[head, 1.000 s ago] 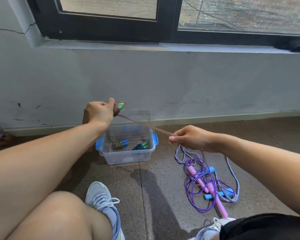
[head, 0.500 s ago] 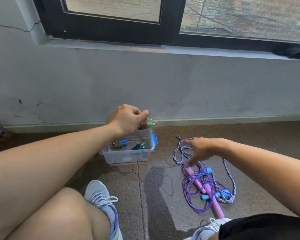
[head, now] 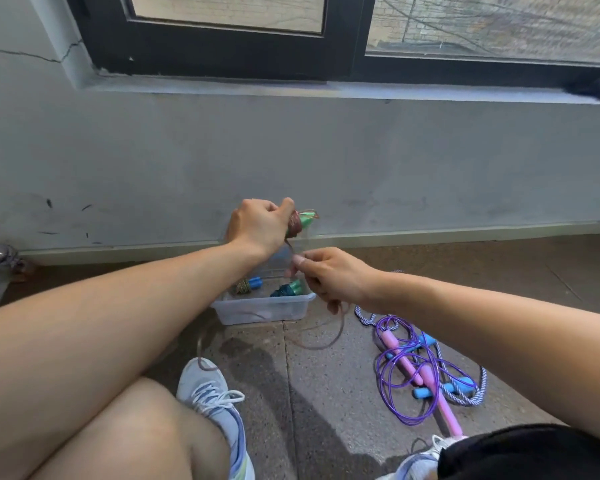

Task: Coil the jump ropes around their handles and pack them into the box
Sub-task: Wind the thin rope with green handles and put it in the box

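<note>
Item 1, left hand [head: 257, 230]: raised above the box, its grip clamped around the green handles [head: 305, 220], which already carry a thick wad of brown wound turns. Advice: keep this hand steady as the spool and let the thumb pin the newest turn so the coil cannot slip off the tapered end

Item 2, box [head: 264, 308]: clear plastic, open, on the floor near the wall, directly under the hands. Two wound bundles lie inside, one with a blue handle end [head: 255, 281], one with green handle ends [head: 296, 287]. Space beside them looks enough for more

Item 3, brown rope [head: 321, 344]: runs from the handles down to the right hand, then sags in a loose loop across the floor in front of the box, its tail trailing toward the grey shoe [head: 215, 393]. Advice: draw the slack through with light tension, lay each turn beside the last, and watch that the tail does not snag on the shoe

Item 4, right hand [head: 333, 275]: just below and right of the left, its grip pinched together on the brown rope close under the handles. Advice: slide back for a fresh length, then circle the handles

Item 5, remaining ropes, floor right of the box: purple rope [head: 395, 372] with pink handles [head: 400, 358] tangled with a white-and-blue braided rope [head: 478, 393] with blue handles; uncoiled, judged still to do
</note>
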A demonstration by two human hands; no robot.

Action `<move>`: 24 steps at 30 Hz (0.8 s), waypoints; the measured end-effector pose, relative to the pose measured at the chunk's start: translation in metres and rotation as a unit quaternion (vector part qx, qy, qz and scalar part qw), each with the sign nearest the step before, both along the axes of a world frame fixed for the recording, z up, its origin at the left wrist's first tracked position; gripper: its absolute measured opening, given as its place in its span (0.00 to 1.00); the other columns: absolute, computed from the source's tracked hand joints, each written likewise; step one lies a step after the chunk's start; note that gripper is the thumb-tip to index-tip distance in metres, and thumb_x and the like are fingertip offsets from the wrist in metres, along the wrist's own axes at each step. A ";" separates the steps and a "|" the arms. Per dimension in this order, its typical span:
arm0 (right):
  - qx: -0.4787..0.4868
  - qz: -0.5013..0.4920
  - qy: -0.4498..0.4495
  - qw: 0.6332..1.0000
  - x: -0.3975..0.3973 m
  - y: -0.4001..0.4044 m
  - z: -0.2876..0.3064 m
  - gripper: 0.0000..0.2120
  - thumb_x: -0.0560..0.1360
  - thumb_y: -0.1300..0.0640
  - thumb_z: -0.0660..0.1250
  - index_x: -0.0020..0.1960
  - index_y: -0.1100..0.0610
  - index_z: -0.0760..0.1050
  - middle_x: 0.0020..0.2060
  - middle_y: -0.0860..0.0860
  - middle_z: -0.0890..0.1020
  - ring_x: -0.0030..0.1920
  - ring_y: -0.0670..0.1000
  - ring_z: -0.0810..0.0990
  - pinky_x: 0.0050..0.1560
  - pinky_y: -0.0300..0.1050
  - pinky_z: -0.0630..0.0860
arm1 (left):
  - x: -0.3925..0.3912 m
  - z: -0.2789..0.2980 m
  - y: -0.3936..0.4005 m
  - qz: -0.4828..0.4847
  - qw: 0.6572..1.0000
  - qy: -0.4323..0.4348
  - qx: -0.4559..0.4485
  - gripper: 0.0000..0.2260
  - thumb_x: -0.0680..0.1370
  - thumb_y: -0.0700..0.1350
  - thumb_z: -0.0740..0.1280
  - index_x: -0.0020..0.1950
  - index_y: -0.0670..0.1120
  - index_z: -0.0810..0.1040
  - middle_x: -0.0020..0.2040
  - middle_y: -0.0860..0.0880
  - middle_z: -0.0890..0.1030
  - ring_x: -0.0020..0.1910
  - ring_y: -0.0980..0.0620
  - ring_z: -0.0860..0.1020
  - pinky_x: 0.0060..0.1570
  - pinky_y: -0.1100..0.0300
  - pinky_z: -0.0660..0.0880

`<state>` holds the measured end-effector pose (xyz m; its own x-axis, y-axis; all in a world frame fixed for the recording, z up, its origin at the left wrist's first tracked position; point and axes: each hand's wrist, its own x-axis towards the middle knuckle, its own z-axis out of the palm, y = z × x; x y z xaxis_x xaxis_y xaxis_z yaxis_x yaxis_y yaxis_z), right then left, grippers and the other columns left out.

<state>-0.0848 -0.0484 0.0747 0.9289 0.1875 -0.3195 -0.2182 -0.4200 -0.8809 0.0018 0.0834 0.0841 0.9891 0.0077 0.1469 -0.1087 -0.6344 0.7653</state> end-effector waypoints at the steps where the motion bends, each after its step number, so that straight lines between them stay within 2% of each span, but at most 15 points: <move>1: -0.088 0.026 -0.046 0.995 -0.003 0.002 0.005 0.14 0.84 0.48 0.58 0.54 0.52 0.80 0.28 0.43 0.71 0.25 0.43 0.70 0.31 0.40 0.70 | 0.003 -0.002 0.005 0.016 1.000 0.001 0.022 0.26 0.77 0.60 0.62 0.26 0.44 0.73 0.26 0.48 0.73 0.35 0.42 0.72 0.34 0.56 0.67; 2: -0.172 0.057 -0.100 0.978 -0.006 0.004 0.010 0.14 0.83 0.47 0.58 0.56 0.51 0.80 0.33 0.42 0.76 0.31 0.42 0.76 0.35 0.39 0.71 | 0.005 -0.004 0.011 0.016 0.999 0.001 0.048 0.25 0.78 0.60 0.61 0.28 0.45 0.73 0.28 0.48 0.73 0.36 0.42 0.72 0.36 0.56 0.67; 4: -0.302 0.105 -0.195 0.927 -0.009 0.007 0.020 0.13 0.82 0.46 0.60 0.56 0.50 0.80 0.40 0.45 0.82 0.46 0.50 0.81 0.43 0.43 0.72 | 0.006 -0.012 0.017 -0.012 0.995 0.002 0.094 0.21 0.81 0.61 0.58 0.38 0.48 0.77 0.38 0.47 0.80 0.43 0.41 0.76 0.41 0.55 0.72; 6: -0.402 0.127 -0.257 0.870 -0.011 0.007 0.032 0.12 0.81 0.45 0.60 0.54 0.48 0.80 0.43 0.49 0.83 0.48 0.56 0.80 0.42 0.46 0.71 | 0.006 -0.016 0.019 -0.074 0.990 -0.009 0.121 0.17 0.83 0.57 0.53 0.51 0.50 0.77 0.50 0.45 0.82 0.51 0.40 0.78 0.51 0.49 0.75; 7: -0.434 0.122 -0.279 0.848 -0.010 0.005 0.038 0.12 0.80 0.43 0.61 0.54 0.47 0.79 0.43 0.49 0.83 0.47 0.57 0.80 0.40 0.46 0.71 | 0.005 -0.016 0.019 -0.114 0.984 -0.017 0.138 0.16 0.84 0.55 0.51 0.57 0.51 0.76 0.52 0.44 0.82 0.53 0.40 0.78 0.53 0.47 0.75; 8: -0.445 0.109 -0.288 0.841 -0.006 -0.001 0.045 0.12 0.79 0.42 0.62 0.53 0.47 0.79 0.41 0.48 0.83 0.44 0.55 0.80 0.39 0.45 0.69 | 0.004 -0.014 0.019 -0.153 0.975 -0.022 0.158 0.15 0.84 0.53 0.50 0.62 0.52 0.74 0.50 0.45 0.82 0.53 0.40 0.78 0.53 0.46 0.75; 9: -0.423 0.091 -0.283 0.856 -0.003 -0.008 0.052 0.12 0.77 0.40 0.65 0.50 0.48 0.79 0.38 0.46 0.81 0.39 0.51 0.78 0.38 0.44 0.68 | 0.001 -0.012 0.019 -0.188 0.966 -0.022 0.175 0.15 0.84 0.52 0.50 0.66 0.54 0.71 0.46 0.46 0.82 0.50 0.41 0.78 0.51 0.45 0.75; 11: -0.293 0.036 -0.264 0.918 0.009 -0.031 0.062 0.12 0.73 0.42 0.73 0.44 0.51 0.80 0.30 0.45 0.78 0.30 0.45 0.72 0.34 0.41 0.67 | -0.003 -0.009 0.021 -0.246 0.951 -0.017 0.187 0.18 0.84 0.49 0.50 0.73 0.57 0.65 0.39 0.47 0.80 0.47 0.42 0.79 0.50 0.45 0.75; 12: -0.222 0.011 -0.257 0.941 0.014 -0.043 0.064 0.12 0.72 0.45 0.76 0.42 0.53 0.80 0.28 0.45 0.77 0.28 0.45 0.69 0.32 0.40 0.65 | -0.005 -0.007 0.021 -0.267 0.947 -0.016 0.178 0.20 0.84 0.48 0.50 0.76 0.58 0.63 0.41 0.46 0.81 0.48 0.42 0.79 0.52 0.44 0.75; 14: -0.120 -0.022 -0.246 0.962 0.017 -0.057 0.059 0.11 0.70 0.50 0.78 0.40 0.56 0.80 0.28 0.47 0.75 0.30 0.47 0.67 0.32 0.40 0.63 | -0.010 -0.002 0.017 -0.299 0.943 -0.014 0.147 0.23 0.84 0.47 0.51 0.79 0.59 0.58 0.55 0.42 0.83 0.57 0.42 0.78 0.60 0.46 0.73; 16: -0.031 -0.053 -0.227 0.972 0.014 -0.063 0.050 0.09 0.70 0.53 0.77 0.40 0.57 0.80 0.28 0.48 0.74 0.30 0.47 0.68 0.32 0.39 0.64 | -0.018 0.007 0.006 -0.336 0.934 -0.018 0.120 0.23 0.84 0.46 0.52 0.80 0.57 0.57 0.71 0.44 0.75 0.70 0.46 0.72 0.69 0.51 0.67; 17: 0.007 -0.067 -0.212 0.975 0.013 -0.065 0.046 0.09 0.70 0.52 0.76 0.41 0.56 0.80 0.28 0.47 0.74 0.30 0.46 0.68 0.31 0.38 0.64 | -0.022 0.012 -0.001 -0.352 0.930 -0.025 0.100 0.24 0.84 0.45 0.53 0.80 0.56 0.57 0.75 0.46 0.71 0.73 0.49 0.68 0.71 0.54 0.64; 21: 0.153 -0.092 -0.137 0.974 0.013 -0.067 0.038 0.10 0.69 0.50 0.73 0.42 0.56 0.78 0.32 0.51 0.76 0.29 0.46 0.72 0.31 0.38 0.68 | -0.034 0.024 -0.018 -0.361 0.931 -0.050 -0.004 0.23 0.84 0.41 0.55 0.80 0.50 0.60 0.77 0.48 0.67 0.76 0.54 0.63 0.72 0.65 0.59; 23: 0.229 -0.109 -0.089 0.963 0.013 -0.062 0.030 0.09 0.71 0.52 0.71 0.44 0.57 0.78 0.34 0.52 0.79 0.30 0.46 0.76 0.31 0.38 0.72 | -0.037 0.028 -0.020 -0.335 0.940 -0.039 -0.050 0.22 0.84 0.40 0.55 0.80 0.49 0.62 0.75 0.41 0.69 0.73 0.48 0.67 0.69 0.60 0.63; 24: 0.243 -0.117 -0.070 0.960 0.013 -0.059 0.025 0.07 0.73 0.53 0.70 0.45 0.57 0.78 0.33 0.51 0.79 0.29 0.45 0.74 0.30 0.38 0.70 | -0.040 0.029 -0.021 -0.311 0.947 -0.028 -0.076 0.22 0.84 0.40 0.55 0.79 0.48 0.63 0.71 0.36 0.72 0.68 0.43 0.71 0.66 0.56 0.67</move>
